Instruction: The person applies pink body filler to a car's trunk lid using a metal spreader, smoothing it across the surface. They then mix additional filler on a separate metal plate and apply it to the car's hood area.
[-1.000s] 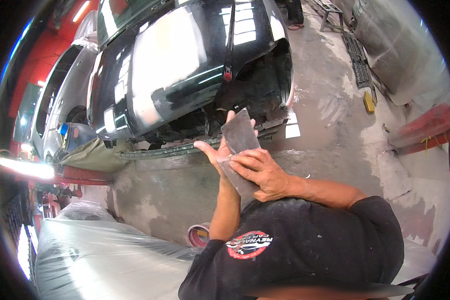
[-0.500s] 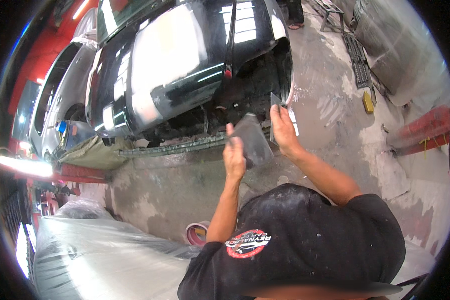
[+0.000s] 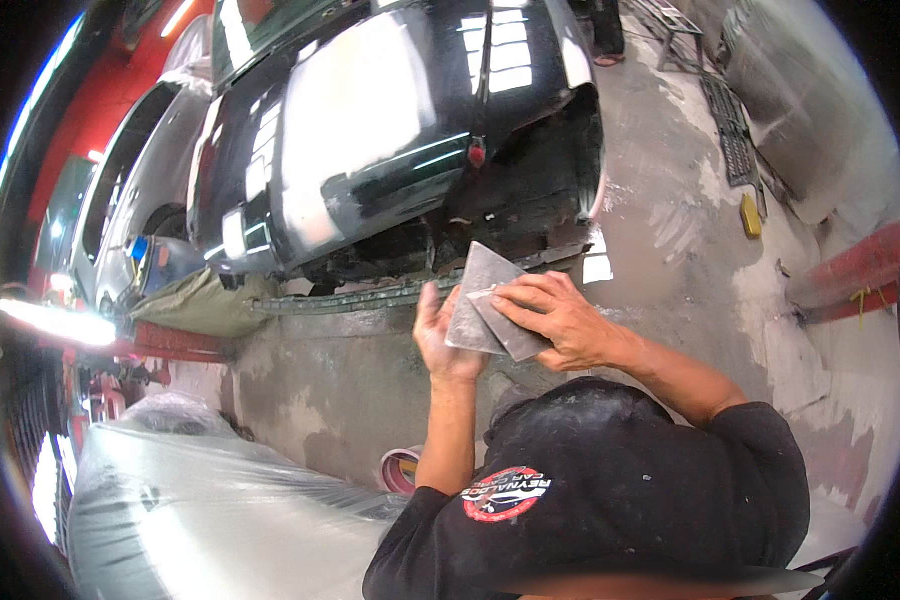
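Right hand gripping gray plate, pink tub, perhaps something yellow inside

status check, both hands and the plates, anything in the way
Left hand behind first grey plate, grip partly hidden. Right hand grips second grey plate, overlapping the first. Black car beyond; nothing seen blocking the plates.

Black short-sleeved shirt, red-rimmed emblem

Mid-frame, the flat plates are grey with paler smears. The car above is glossy black with a broad white patch. Lower right, the black T-shirt bears a red-ringed emblem; far right, a block is yellow.
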A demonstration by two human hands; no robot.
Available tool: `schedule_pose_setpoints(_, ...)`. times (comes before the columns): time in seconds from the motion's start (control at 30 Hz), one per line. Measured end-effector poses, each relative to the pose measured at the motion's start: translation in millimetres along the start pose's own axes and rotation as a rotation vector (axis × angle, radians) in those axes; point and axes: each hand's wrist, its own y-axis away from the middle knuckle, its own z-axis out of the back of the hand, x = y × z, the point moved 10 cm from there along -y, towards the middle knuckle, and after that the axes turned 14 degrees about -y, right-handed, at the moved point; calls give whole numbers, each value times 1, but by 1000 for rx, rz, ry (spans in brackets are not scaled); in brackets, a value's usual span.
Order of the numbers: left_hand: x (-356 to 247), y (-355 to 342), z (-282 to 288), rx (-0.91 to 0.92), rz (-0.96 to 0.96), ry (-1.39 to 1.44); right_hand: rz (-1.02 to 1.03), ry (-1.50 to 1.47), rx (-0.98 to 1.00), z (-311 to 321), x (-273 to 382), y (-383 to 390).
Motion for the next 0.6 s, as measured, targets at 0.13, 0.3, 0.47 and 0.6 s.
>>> schedule_pose_setpoints(0.13, -6, -12, -19, 153, -127, -36, 36, -139, 68, -21, 18, 5)
schedule_pose_setpoints(0.3, -21, -1, -43, -25, -413, -213, 147, -335, -46, -4, 38, -5)
schedule_pose_setpoints(0.47, -27, 2, -83, 110, -494, -701, 129, -357, -320, 13, 40, -16)
schedule_pose_setpoints(0.6, -21, 5, -74, 58, -528, -704, 93, -329, -420, 14, 48, -27)
